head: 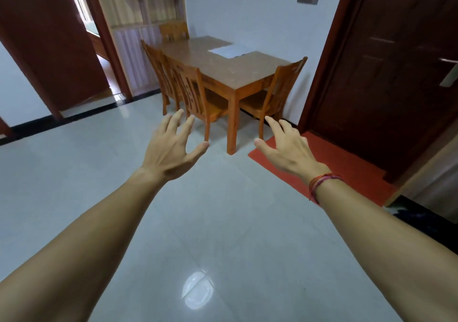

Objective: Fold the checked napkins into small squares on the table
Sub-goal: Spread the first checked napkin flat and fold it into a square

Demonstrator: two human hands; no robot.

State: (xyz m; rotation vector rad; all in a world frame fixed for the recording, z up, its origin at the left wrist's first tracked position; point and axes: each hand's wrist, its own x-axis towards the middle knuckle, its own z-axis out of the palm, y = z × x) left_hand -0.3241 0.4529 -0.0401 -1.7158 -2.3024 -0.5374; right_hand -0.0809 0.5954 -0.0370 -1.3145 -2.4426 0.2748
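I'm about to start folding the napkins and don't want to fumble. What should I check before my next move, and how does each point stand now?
1. Left hand free: ok, open and holding nothing.
2. Right hand free: ok, open and holding nothing.
3. Table within reach: not ok, it stands farther off, beyond both hands.
4. Napkins laid out: cannot tell, only a pale sheet lies on the table; no checks are visible.
5. Standing room at the table: cannot tell, chairs are drawn up to its sides.
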